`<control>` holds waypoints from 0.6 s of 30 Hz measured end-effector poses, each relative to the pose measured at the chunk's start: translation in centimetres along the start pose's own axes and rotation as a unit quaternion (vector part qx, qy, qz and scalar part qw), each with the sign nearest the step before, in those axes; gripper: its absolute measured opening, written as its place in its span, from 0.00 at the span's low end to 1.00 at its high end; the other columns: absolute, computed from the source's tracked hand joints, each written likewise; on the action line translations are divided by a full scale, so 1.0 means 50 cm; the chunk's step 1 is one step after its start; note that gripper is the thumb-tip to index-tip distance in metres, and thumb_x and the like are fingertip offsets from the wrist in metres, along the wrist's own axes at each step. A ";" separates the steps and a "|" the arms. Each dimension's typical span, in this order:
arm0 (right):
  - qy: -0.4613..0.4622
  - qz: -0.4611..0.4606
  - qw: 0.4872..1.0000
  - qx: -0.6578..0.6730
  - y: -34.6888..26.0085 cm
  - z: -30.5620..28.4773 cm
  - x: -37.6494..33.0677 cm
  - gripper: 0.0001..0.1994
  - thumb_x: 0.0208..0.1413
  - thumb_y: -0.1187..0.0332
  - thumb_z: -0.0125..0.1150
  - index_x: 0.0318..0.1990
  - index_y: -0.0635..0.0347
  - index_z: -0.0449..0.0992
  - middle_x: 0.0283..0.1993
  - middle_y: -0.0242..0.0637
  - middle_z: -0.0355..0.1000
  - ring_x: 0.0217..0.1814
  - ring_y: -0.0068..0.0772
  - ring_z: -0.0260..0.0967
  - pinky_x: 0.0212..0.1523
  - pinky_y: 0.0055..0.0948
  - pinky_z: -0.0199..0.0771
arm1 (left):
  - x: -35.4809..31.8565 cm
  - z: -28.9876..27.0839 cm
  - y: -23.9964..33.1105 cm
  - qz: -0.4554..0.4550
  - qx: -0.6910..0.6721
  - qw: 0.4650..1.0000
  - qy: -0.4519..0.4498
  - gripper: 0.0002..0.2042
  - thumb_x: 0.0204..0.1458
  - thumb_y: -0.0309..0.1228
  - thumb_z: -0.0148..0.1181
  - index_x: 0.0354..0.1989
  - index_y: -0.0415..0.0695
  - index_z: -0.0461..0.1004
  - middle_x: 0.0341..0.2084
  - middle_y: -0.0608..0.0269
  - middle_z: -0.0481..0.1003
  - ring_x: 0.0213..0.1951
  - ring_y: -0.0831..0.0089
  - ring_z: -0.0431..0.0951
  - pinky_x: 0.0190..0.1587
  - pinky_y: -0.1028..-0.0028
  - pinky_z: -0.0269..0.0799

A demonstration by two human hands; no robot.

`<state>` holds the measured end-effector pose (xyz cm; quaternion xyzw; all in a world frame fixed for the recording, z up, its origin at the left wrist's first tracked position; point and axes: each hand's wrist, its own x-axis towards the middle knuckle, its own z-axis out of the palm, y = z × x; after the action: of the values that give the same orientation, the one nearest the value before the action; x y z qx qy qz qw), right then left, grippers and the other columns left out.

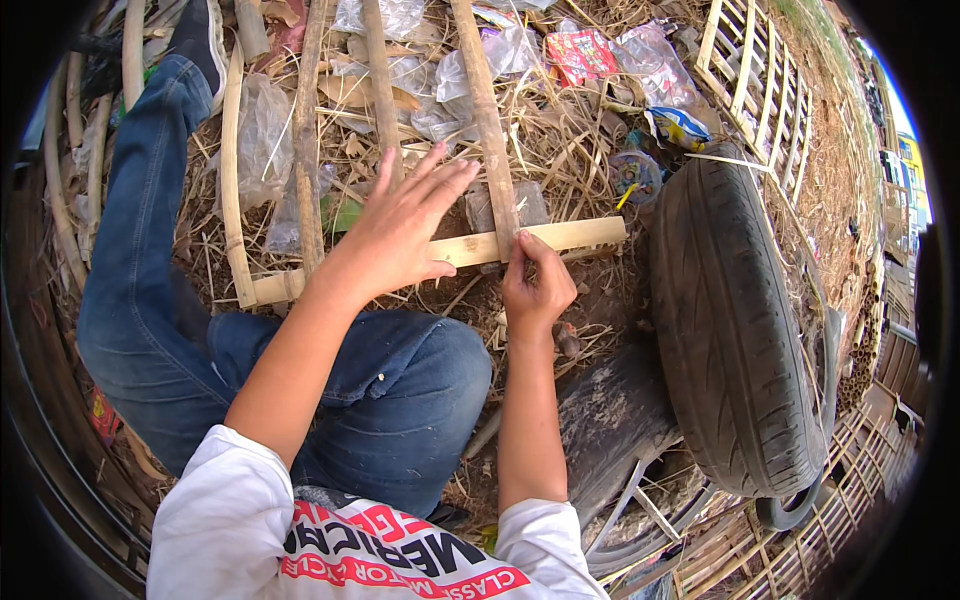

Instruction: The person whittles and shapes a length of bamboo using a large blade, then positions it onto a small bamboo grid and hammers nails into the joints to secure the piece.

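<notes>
A pale split-bamboo strip point(572, 236) lies crosswise over the lower ends of several bamboo poles, forming a frame on the ground before me. My left hand point(398, 232) is open, fingers spread, over the strip and the end of a middle pole point(380, 75). With thumb and fingers pinched, my right hand point(538, 283) touches the spot where the rightmost pole point(484, 120) meets the strip. Whatever sits between those fingertips is too small to make out. Under this joint a grey block point(530, 203) partly shows.
At the right a worn black tyre point(735, 320) leans upright beside another dark tyre point(620, 420). Bamboo lattice panels point(760, 85) lie at the far right and lower right. Dry straw, clear plastic bags point(265, 140) and a red wrapper point(580, 57) litter the ground. My bent leg point(150, 270) flanks the frame.
</notes>
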<state>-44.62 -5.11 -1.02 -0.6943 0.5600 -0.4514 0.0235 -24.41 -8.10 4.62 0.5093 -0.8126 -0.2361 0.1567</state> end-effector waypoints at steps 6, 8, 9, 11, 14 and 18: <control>-0.005 0.002 1.000 -0.003 -0.002 -0.002 -0.001 0.10 0.43 0.84 0.67 0.32 0.61 0.77 0.32 0.43 0.79 0.34 0.40 0.79 0.35 0.32 0.79 | -0.075 -0.104 -0.104 -0.080 0.035 0.993 0.077 0.42 0.40 0.35 0.72 0.67 0.52 0.59 0.65 0.61 0.61 0.71 0.59 0.49 0.71 0.47 0.31; -0.004 0.003 1.000 0.006 -0.011 0.003 0.003 0.09 0.43 0.84 0.67 0.31 0.61 0.76 0.32 0.43 0.79 0.34 0.40 0.79 0.34 0.31 0.79 | -0.112 -0.141 -0.157 -0.104 0.071 0.984 0.124 0.33 0.47 0.33 0.67 0.64 0.51 0.63 0.64 0.61 0.64 0.71 0.59 0.49 0.71 0.47 0.31; -0.004 0.002 1.000 0.002 -0.009 0.003 0.000 0.09 0.43 0.84 0.67 0.31 0.62 0.76 0.32 0.43 0.79 0.34 0.40 0.79 0.34 0.31 0.79 | -0.129 -0.154 -0.178 -0.116 0.096 0.980 0.131 0.31 0.48 0.32 0.66 0.63 0.51 0.64 0.63 0.61 0.64 0.71 0.59 0.50 0.71 0.47 0.32; -0.001 0.001 1.000 -0.017 -0.005 0.002 0.000 0.08 0.44 0.82 0.68 0.30 0.62 0.76 0.32 0.42 0.79 0.34 0.39 0.79 0.33 0.31 0.79 | -0.154 -0.181 -0.206 -0.136 0.148 0.969 0.143 0.28 0.50 0.31 0.63 0.62 0.51 0.66 0.62 0.61 0.65 0.71 0.59 0.50 0.71 0.47 0.32; -0.004 0.006 1.000 -0.025 -0.008 0.000 0.000 0.07 0.45 0.82 0.69 0.30 0.62 0.76 0.32 0.41 0.79 0.34 0.39 0.80 0.34 0.30 0.79 | -0.186 -0.203 -0.219 -0.152 0.161 0.965 0.143 0.26 0.50 0.31 0.63 0.60 0.51 0.67 0.61 0.62 0.67 0.71 0.59 0.51 0.70 0.47 0.32; -0.009 0.008 0.999 -0.030 -0.009 -0.001 0.000 0.08 0.45 0.82 0.69 0.30 0.62 0.77 0.32 0.40 0.79 0.35 0.39 0.80 0.35 0.30 0.79 | -0.189 -0.181 -0.191 -0.142 0.134 0.974 0.116 0.25 0.48 0.32 0.65 0.57 0.51 0.71 0.59 0.63 0.69 0.71 0.59 0.52 0.71 0.47 0.33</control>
<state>-44.31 -4.93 -0.77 -0.6943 0.5786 -0.4278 0.0110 -8.63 -5.15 6.88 0.6600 -0.7324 -0.0843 0.1445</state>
